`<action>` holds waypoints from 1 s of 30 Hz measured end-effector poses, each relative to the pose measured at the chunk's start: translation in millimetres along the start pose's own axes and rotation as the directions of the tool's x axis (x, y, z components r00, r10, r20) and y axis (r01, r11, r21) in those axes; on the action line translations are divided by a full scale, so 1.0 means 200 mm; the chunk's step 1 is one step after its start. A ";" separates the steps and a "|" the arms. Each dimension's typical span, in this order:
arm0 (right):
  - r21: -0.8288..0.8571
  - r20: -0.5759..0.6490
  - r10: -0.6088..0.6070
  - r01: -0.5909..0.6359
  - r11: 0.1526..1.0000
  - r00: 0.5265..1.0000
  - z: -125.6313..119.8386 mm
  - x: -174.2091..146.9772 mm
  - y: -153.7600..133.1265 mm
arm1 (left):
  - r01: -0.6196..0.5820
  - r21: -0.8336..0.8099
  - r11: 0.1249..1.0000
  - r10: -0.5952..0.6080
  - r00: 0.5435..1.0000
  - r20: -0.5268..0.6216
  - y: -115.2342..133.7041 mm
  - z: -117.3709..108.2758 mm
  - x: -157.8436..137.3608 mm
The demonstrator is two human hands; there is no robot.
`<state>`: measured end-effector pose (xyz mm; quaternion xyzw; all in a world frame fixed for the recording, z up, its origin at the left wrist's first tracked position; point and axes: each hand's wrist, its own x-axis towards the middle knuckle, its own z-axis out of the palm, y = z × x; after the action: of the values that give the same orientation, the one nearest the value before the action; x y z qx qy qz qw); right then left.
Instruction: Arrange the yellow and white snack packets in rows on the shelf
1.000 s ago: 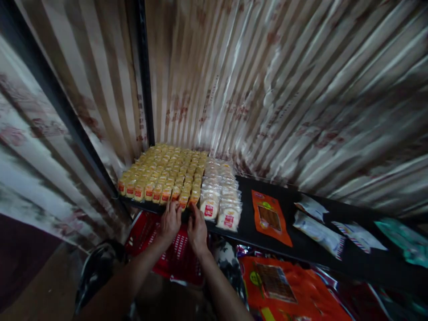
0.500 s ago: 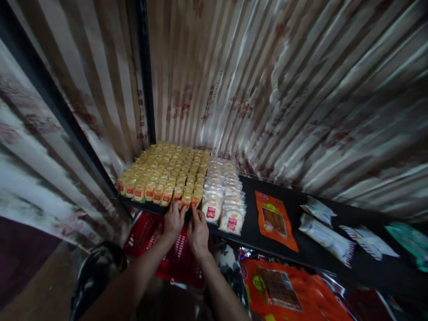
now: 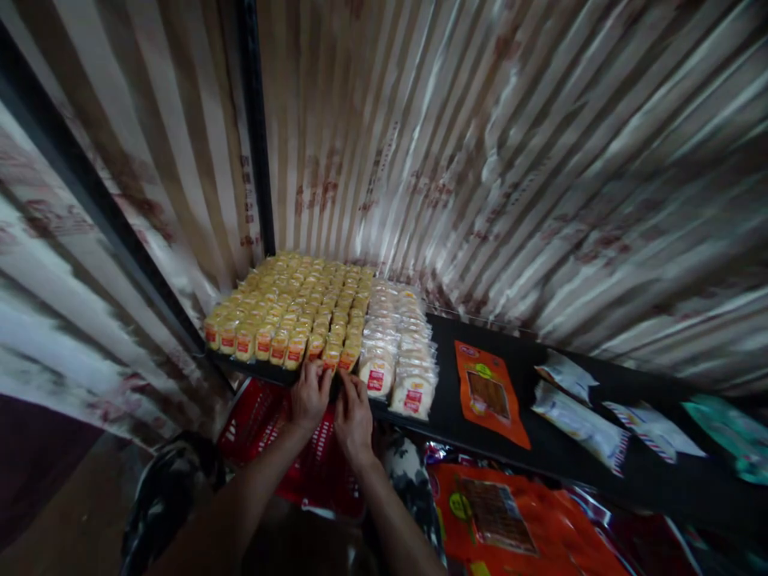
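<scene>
Rows of small yellow wrapped cakes (image 3: 279, 350) stand packed on the left end of a black shelf (image 3: 441, 428). My left hand (image 3: 309, 396) is at the front edge, its fingers curled together with the tips on a yellow wrapped cake (image 3: 330, 354) in the front row. Just right of it, my right hand (image 3: 354, 416) has its bent fingers closed against the neighbouring yellow wrapped cake (image 3: 349, 358). The fingertips partly cover the lower ends of both packets. Beside them stand two rows of larger pale round wrapped cakes (image 3: 377, 376), which neither hand touches.
Farther right on the shelf lie an orange snack bag (image 3: 490, 396), several white packets (image 3: 579, 426) and a green packet (image 3: 729, 436). Below are red packages (image 3: 258, 424) and more orange bags (image 3: 498, 520). A dark post (image 3: 258, 128) rises at the back corner before draped sheeting (image 3: 372, 120).
The view has shifted slightly, so the shelf sits a little farther left. Both hands stay at the same front-row packets, with their fingertips barely moved.
</scene>
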<state>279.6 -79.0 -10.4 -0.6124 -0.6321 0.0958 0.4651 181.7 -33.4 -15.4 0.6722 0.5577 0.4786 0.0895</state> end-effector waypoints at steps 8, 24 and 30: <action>0.047 -0.006 -0.050 0.050 0.998 0.999 -0.03 -0.02 -0.01 | -0.005 -0.079 0.997 0.003 1.000 -0.026 0.03 -0.04 -0.03; 0.011 0.083 -0.120 0.119 0.993 0.989 -0.01 -0.04 -0.05 | -0.115 -0.059 0.992 0.123 0.981 0.152 -0.01 -0.12 -0.10; 0.046 0.115 -0.129 0.124 0.991 0.985 -0.03 -0.04 -0.06 | 0.015 -0.031 0.999 -0.006 0.964 0.265 0.04 -0.13 -0.11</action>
<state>273.3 -90.8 -2.4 -0.5553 -0.6940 0.1143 0.4438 170.0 -64.9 -8.0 0.7257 0.5363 0.3930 0.1770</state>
